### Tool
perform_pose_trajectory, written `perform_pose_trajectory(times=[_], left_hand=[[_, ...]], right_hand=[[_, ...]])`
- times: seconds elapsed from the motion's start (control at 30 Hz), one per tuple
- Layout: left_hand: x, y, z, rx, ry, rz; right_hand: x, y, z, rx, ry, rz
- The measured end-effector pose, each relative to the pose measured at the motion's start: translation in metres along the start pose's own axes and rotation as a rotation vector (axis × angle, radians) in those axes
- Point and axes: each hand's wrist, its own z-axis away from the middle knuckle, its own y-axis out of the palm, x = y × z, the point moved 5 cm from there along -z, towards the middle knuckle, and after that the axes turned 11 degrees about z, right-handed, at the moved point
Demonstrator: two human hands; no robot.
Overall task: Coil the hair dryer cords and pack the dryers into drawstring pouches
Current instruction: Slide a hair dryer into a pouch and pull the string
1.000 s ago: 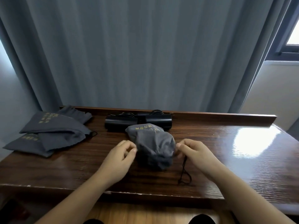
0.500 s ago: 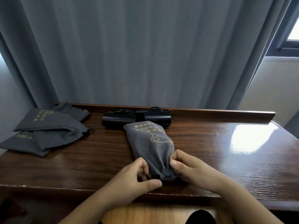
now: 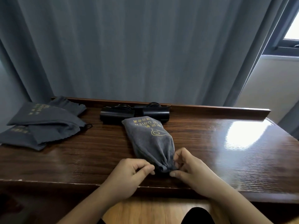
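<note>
A filled grey drawstring pouch (image 3: 150, 139) with gold lettering lies lengthwise on the dark wooden table (image 3: 210, 147), its gathered mouth toward me. My left hand (image 3: 131, 173) pinches the cinched mouth from the left. My right hand (image 3: 189, 168) pinches it from the right, thumb under the bunched cloth. What is inside the pouch is hidden. Behind it, two black hair dryers (image 3: 134, 113) lie end to end along the table's back rail, with coiled black cords on top.
A pile of flat grey pouches (image 3: 42, 125) lies at the table's left end. A grey curtain (image 3: 129, 49) hangs behind the table, a window (image 3: 291, 29) at upper right. The table's near edge runs just under my hands.
The pouch has been laid down flat from a bunched, raised position and its mouth drawn tight. Both hands moved toward me to the mouth; the dangling drawstring loop is gone from view.
</note>
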Motion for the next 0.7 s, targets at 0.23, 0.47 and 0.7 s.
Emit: perform_pose_trajectory(times=[0.23, 0.47, 0.7], left_hand=[[-0.005, 0.005, 0.007, -0.007, -0.123, 0.023], [0.031, -0.009, -0.024, -0.108, -0.23, -0.232], [0.039, -0.022, -0.069, -0.115, -0.249, -0.288]], right_hand=[[0.021, 0.012, 0.007, -0.114, -0.096, 0.339], [0.027, 0.038, -0.03, -0.033, -0.178, 0.574], [0.023, 0.028, -0.077, 0.02, -0.151, 0.598]])
